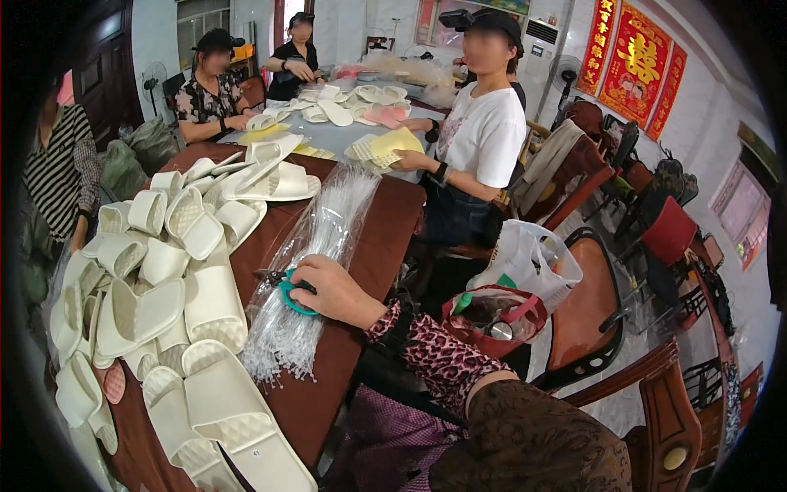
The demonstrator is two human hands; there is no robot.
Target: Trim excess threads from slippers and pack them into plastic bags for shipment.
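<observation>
My right hand [338, 291] reaches in from the lower right, its forearm in a leopard-print sleeve. Its fingers are closed round the teal handles of a pair of scissors [300, 297], with the dark blades pointing left. Beneath lies a long bundle of thin translucent plastic strands [283, 348] with small knobbed ends, partly in a clear plastic bag [348, 184]. A large heap of cream slippers [215, 299] with quilted insoles covers the table to the left of the strands. My left hand is out of view.
Brown cloth covers the table [369, 246]. Across it, a person in a white shirt [484, 135] holds yellow sheets [397, 148]; others work around more slippers [334, 113]. A red bag [496, 320] and white bag [537, 266] stand on a chair [594, 299] at the right.
</observation>
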